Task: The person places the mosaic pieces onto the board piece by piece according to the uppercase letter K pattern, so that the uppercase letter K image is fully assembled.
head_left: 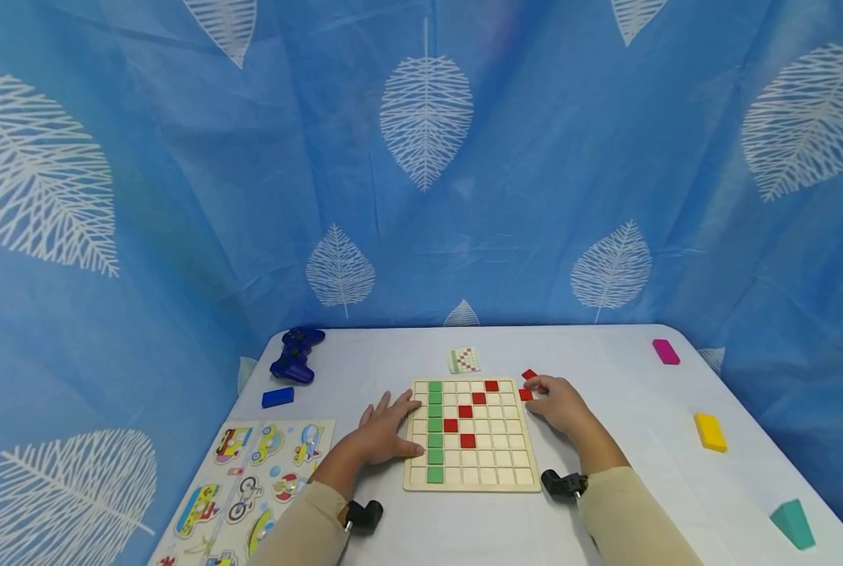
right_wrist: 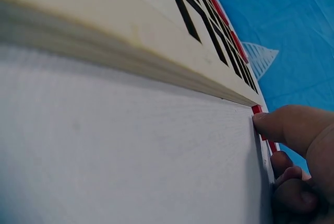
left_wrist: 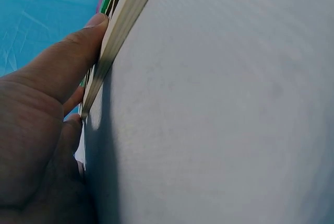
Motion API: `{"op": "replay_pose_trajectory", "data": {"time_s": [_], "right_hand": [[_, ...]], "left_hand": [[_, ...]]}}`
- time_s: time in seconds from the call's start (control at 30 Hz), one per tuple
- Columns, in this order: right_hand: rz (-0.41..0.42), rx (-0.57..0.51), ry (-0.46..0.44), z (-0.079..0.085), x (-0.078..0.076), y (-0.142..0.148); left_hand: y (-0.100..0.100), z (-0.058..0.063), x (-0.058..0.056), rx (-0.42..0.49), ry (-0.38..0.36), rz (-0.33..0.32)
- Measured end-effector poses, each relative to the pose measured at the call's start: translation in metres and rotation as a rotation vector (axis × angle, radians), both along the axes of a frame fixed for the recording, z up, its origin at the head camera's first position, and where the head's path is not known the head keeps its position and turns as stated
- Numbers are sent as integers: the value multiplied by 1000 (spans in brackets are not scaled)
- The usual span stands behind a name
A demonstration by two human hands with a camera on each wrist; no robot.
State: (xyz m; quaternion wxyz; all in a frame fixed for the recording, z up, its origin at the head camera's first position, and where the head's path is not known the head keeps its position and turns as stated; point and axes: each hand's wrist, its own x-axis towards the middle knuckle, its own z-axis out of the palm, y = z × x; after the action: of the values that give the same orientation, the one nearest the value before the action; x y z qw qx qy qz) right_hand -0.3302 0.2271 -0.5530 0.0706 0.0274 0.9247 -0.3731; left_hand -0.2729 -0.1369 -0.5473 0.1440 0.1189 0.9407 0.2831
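Observation:
A wooden grid board lies flat on the table. It has a column of green square tiles and several red tiles set in a slanted line. My left hand rests with spread fingers at the board's left edge, thumb and fingertips on the rim. At the board's upper right corner, my right hand pinches a loose red tile between thumb and forefinger. In the right wrist view the thumb lies against that tile's edge. Another red tile lies just beyond it.
A small pattern card lies behind the board. To the left are a blue game controller, a blue block and a picture puzzle. Pink, yellow and teal blocks line the right side.

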Motion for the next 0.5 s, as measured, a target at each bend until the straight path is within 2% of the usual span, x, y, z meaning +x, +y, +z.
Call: {"op": "replay_pose_trajectory", "data": {"time_s": [0.2,0.5], "right_hand": [[-8,6,-3,-1,-2,-1],[-55,-47,-8,-2,1,3]], "left_hand": [[0,1,-1,-1,-1,1],[-1,0,-1,-1,6,-7]]}}
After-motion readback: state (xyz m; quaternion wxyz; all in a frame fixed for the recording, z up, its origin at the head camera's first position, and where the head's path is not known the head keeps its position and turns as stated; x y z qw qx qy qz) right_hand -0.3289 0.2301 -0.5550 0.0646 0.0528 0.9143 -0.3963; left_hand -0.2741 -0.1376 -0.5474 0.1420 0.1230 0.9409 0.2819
